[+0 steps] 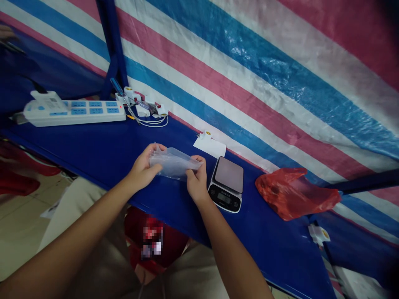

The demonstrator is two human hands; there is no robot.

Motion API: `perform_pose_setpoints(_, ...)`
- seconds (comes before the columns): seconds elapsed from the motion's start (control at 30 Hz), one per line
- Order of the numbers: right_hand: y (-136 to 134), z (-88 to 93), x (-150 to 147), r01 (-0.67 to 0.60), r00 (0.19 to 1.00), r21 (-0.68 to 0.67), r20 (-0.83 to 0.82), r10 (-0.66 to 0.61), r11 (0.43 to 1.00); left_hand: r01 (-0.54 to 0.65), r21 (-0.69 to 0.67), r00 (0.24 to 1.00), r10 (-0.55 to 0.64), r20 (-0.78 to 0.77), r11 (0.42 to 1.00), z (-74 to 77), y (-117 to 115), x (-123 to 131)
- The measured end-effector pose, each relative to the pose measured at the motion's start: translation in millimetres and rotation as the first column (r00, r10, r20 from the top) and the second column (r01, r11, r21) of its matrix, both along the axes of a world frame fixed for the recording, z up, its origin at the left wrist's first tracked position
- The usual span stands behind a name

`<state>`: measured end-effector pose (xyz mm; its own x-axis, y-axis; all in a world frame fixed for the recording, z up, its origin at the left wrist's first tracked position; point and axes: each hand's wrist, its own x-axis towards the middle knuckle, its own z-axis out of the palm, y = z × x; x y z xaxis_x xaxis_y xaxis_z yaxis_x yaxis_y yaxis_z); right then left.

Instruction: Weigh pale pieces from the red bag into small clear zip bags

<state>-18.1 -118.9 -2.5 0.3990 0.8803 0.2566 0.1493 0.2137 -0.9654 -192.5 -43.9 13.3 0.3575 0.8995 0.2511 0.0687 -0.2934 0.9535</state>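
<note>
A clear plastic bag (174, 163) is stretched between my two hands, above the blue tabletop (102, 145). My left hand (146, 167) is closed on its left end, thumb on the near side. At the other end, my right hand (197, 177) pinches the bag between thumb and fingers. Just right of that hand lies a digital kitchen scale (229, 178) with a grey plate and a small display, which I cannot read. Nothing rests on the scale's plate.
A white power strip (77, 113) with a lit red light lies at the back left. Beside it are a blue-handled screwdriver (117, 86) and cables. White paper (209, 146) lies behind the scale, and a red plastic bag (293, 193) to its right. Striped sheeting (249, 83) hangs behind.
</note>
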Motion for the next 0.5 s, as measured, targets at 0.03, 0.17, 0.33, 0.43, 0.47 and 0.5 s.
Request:
perform_pose_setpoints(0.03, 0, 0.6, 0, -0.004, 1.000, -0.010, -0.003, 0.003, 1.000, 0.001, 0.008, 1.000, -0.001, 0.000, 1.000, -1.2, 1, 0)
perform_pose_setpoints(0.17, -2, 4.6, 1, 0.039, 0.999, -0.045, -0.019, -0.040, 0.998, -0.040, 0.015, 0.999, 0.040, 0.015, 0.999, -6.0, 5, 0)
perform_pose_setpoints(0.33, -2, 5.0, 6, 0.081, 0.996, -0.054, -0.032, -0.083, 0.995, -0.098, -0.028, 0.994, 0.100, 0.051, 0.995, -4.4, 7, -1)
perform_pose_setpoints(0.43, 1, 2.1, 9, 0.041, 0.999, -0.027, -0.006, -0.041, 0.999, -0.115, -0.057, 0.989, 0.119, 0.083, 0.992, -0.7, 6, -1)
perform_pose_setpoints(0.47, 1, 1.3, 10, 0.026, 1.000, -0.024, -0.007, -0.027, 0.999, -0.117, -0.068, 0.988, 0.123, 0.089, 0.991, 0.3, 6, -1)
perform_pose_setpoints(0.5, 2, 0.8, 10, 0.013, 1.000, -0.025, -0.015, -0.013, 1.000, -0.119, -0.080, 0.988, 0.126, 0.091, 0.990, 1.0, 6, 0)
